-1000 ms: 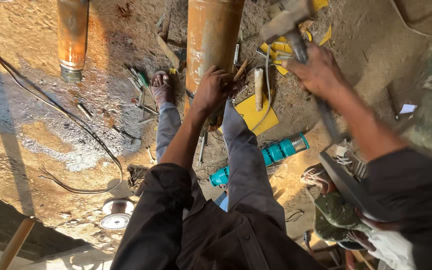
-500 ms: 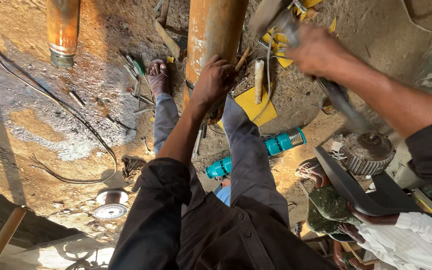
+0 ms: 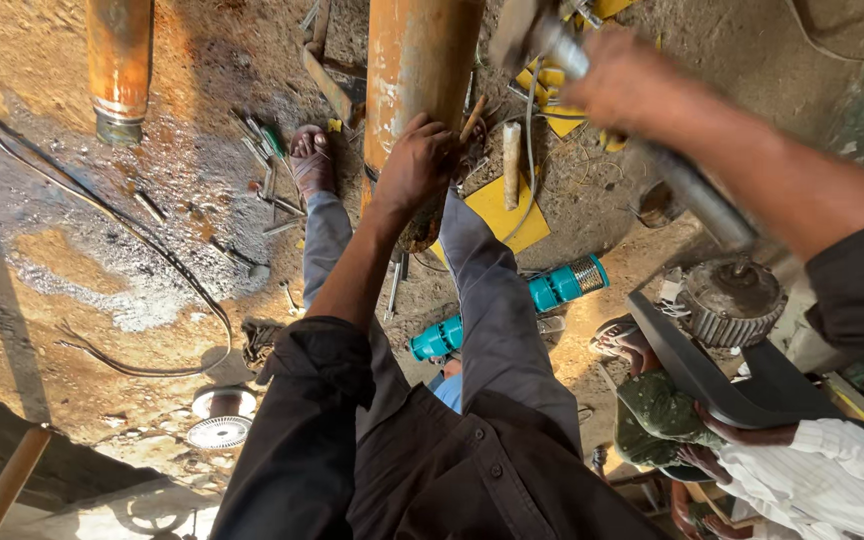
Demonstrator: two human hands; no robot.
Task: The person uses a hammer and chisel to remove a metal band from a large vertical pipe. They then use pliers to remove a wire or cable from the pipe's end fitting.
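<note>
Left hand (image 3: pixel 414 165) fingers pressed on rusty pipe (image 3: pixel 422 60), blurred right hand (image 3: pixel 624 85) seemingly gripping hammer (image 3: pixel 537 35), teal pump (image 3: pixel 512 305) underfoot

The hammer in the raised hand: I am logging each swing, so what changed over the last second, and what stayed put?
The right hand, gripping the hammer by its long handle, has moved from the top middle of the view toward the upper right, its head blurred. The left hand stays pressed on the lower end of the rusty orange cylinder. The blue pump on the ground has not shifted.
</note>
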